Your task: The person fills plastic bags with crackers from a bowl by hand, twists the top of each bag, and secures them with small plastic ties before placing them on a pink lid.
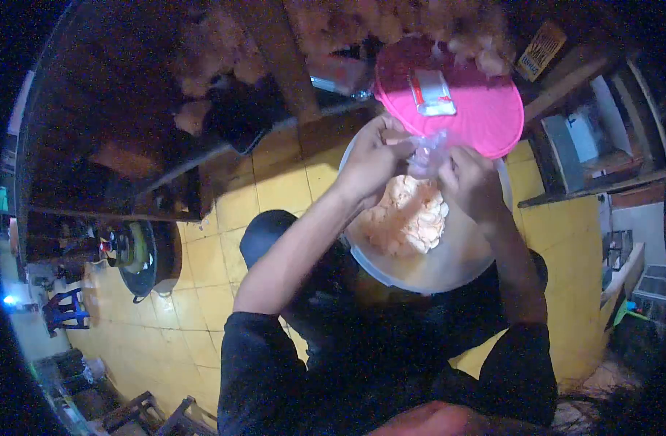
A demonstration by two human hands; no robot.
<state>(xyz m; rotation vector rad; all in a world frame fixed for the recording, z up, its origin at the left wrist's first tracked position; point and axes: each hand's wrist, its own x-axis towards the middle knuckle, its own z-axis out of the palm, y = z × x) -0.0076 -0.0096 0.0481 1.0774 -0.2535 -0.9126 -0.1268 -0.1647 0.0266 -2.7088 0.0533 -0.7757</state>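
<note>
My left hand [374,161] and my right hand [472,180] are raised over a wide, pale tub between my knees. Pinched between them is a small clear plastic bag [429,154], with something pinkish showing through. My fingers are closed on its left and right edges. Below, the tub [464,263] holds a heap of pale orange chips or crackers [413,218]. Beyond my hands lies a bright pink round lid [485,116], and on it a red-and-white packet [433,93] that looks like plastic sleeves.
A dark wooden rack [275,54] with many pale clumped pieces spans the far side. On the right stands a wooden shelf [602,145]. A dark basin [140,269] and a blue stool [68,311] are on the yellow tiled floor [202,269] to the left.
</note>
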